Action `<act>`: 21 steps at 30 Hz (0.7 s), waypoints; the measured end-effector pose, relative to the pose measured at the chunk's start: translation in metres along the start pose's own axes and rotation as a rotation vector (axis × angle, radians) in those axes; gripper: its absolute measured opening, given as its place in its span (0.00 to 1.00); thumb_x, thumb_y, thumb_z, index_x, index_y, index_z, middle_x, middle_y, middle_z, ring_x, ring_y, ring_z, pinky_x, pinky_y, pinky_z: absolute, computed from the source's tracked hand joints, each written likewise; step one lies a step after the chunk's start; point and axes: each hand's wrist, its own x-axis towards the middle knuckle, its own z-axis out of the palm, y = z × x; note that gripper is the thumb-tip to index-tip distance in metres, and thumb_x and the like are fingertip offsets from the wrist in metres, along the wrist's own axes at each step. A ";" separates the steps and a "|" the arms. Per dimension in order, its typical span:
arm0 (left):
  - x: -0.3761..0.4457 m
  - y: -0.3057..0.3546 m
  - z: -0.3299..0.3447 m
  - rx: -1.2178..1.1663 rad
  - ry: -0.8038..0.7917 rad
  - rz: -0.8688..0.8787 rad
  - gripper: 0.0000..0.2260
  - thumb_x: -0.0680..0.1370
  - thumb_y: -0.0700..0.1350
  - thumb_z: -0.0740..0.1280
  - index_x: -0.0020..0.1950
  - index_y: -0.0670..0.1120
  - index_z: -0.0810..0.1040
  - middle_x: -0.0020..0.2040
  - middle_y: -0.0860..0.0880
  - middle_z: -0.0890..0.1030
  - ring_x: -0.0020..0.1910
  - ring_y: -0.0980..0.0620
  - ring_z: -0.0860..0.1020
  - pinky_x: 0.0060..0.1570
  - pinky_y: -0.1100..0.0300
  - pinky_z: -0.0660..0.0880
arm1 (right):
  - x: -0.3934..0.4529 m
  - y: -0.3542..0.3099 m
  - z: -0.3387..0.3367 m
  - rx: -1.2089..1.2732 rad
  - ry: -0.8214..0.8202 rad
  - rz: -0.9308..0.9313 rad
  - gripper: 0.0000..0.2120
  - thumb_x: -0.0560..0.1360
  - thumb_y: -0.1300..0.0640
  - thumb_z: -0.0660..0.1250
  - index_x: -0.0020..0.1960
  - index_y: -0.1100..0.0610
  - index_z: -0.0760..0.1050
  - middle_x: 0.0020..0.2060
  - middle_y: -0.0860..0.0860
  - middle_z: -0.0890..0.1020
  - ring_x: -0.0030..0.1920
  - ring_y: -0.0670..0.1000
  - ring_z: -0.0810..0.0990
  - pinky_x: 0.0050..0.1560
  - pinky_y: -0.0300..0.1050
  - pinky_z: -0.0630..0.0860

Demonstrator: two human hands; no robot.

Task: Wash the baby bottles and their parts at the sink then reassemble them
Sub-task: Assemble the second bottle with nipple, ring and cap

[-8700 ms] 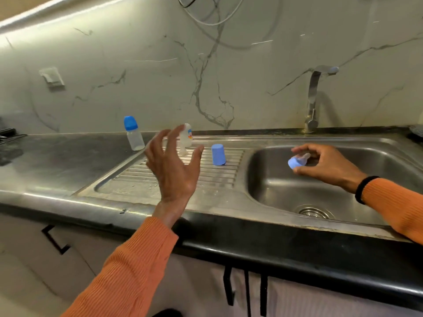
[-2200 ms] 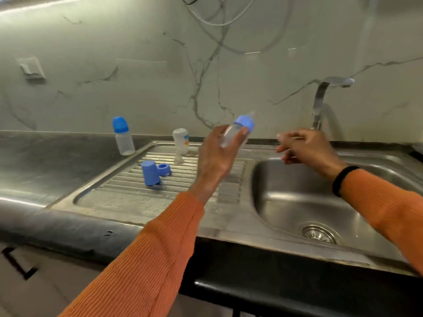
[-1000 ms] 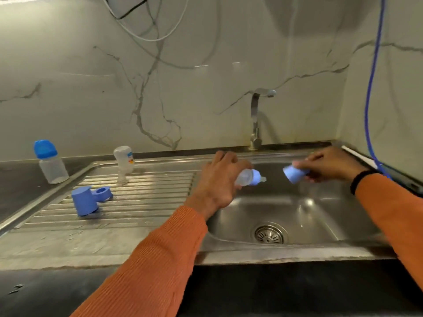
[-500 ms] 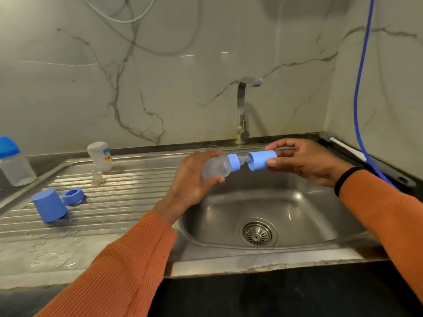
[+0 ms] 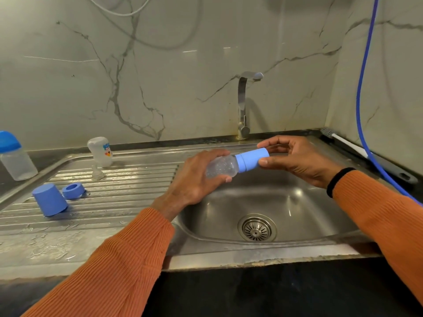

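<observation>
L hand [image 5: 196, 177]: my fingers wrapped round clear bottle [image 5: 220, 167], held sideways over sink [image 5: 297, 202].
R hand [image 5: 295, 160]: pinching blue cap [image 5: 251, 159] (seated on bottle's neck).

The left hand [image 5: 196, 179] and right hand [image 5: 297, 161] hold a bottle [image 5: 220, 167] with its cap [image 5: 251, 159] between them, above the sink basin [image 5: 297, 202]. Left of the left hand, on the drainboard [image 5: 114, 202], lie a loose cap [image 5: 50, 202], a ring [image 5: 72, 191], a teat [image 5: 97, 173] and an upturned bottle [image 5: 100, 152]. Behind the right hand stands the tap [image 5: 243, 106].
</observation>
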 end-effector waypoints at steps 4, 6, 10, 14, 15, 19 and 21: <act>-0.002 0.000 0.002 -0.046 -0.004 -0.032 0.29 0.71 0.64 0.71 0.71 0.58 0.75 0.66 0.56 0.79 0.63 0.55 0.78 0.64 0.49 0.76 | 0.000 0.001 -0.001 0.045 -0.006 0.022 0.26 0.63 0.62 0.82 0.60 0.60 0.82 0.54 0.58 0.87 0.59 0.56 0.85 0.61 0.54 0.82; -0.003 0.001 0.002 -0.082 0.002 -0.055 0.28 0.72 0.64 0.71 0.71 0.58 0.75 0.66 0.55 0.79 0.63 0.56 0.77 0.65 0.50 0.76 | 0.000 0.000 0.000 0.110 0.002 0.032 0.26 0.64 0.64 0.81 0.61 0.62 0.82 0.54 0.61 0.86 0.57 0.59 0.86 0.57 0.52 0.84; -0.001 0.004 0.000 -0.085 0.016 -0.038 0.26 0.75 0.56 0.75 0.73 0.55 0.75 0.66 0.53 0.78 0.62 0.55 0.76 0.64 0.55 0.74 | 0.000 0.000 0.003 0.185 0.017 0.039 0.24 0.66 0.67 0.79 0.61 0.66 0.81 0.52 0.63 0.86 0.53 0.61 0.87 0.52 0.49 0.85; 0.000 0.005 -0.004 -0.062 -0.022 0.007 0.27 0.75 0.56 0.74 0.72 0.52 0.76 0.63 0.53 0.79 0.59 0.55 0.76 0.59 0.61 0.72 | -0.002 0.000 0.005 0.194 -0.015 0.076 0.21 0.68 0.65 0.77 0.61 0.67 0.81 0.52 0.63 0.87 0.53 0.61 0.87 0.51 0.47 0.85; 0.000 0.005 -0.004 -0.059 -0.021 0.013 0.27 0.75 0.57 0.73 0.72 0.52 0.76 0.63 0.53 0.79 0.59 0.55 0.77 0.59 0.62 0.72 | -0.003 -0.001 0.006 0.197 -0.006 0.077 0.21 0.68 0.64 0.77 0.60 0.67 0.81 0.52 0.63 0.87 0.52 0.60 0.87 0.50 0.46 0.85; -0.001 0.008 -0.002 -0.029 0.007 0.029 0.27 0.74 0.57 0.72 0.72 0.51 0.75 0.63 0.51 0.79 0.60 0.52 0.77 0.61 0.57 0.73 | -0.003 -0.006 0.019 0.191 0.054 0.101 0.20 0.70 0.54 0.76 0.57 0.66 0.83 0.49 0.63 0.87 0.40 0.55 0.87 0.44 0.40 0.85; 0.000 0.011 -0.001 -0.059 0.024 -0.030 0.26 0.72 0.56 0.74 0.69 0.52 0.76 0.62 0.52 0.79 0.58 0.52 0.78 0.59 0.57 0.75 | -0.001 -0.009 0.024 0.188 0.095 0.097 0.19 0.71 0.53 0.77 0.56 0.65 0.84 0.49 0.63 0.87 0.39 0.54 0.86 0.43 0.39 0.85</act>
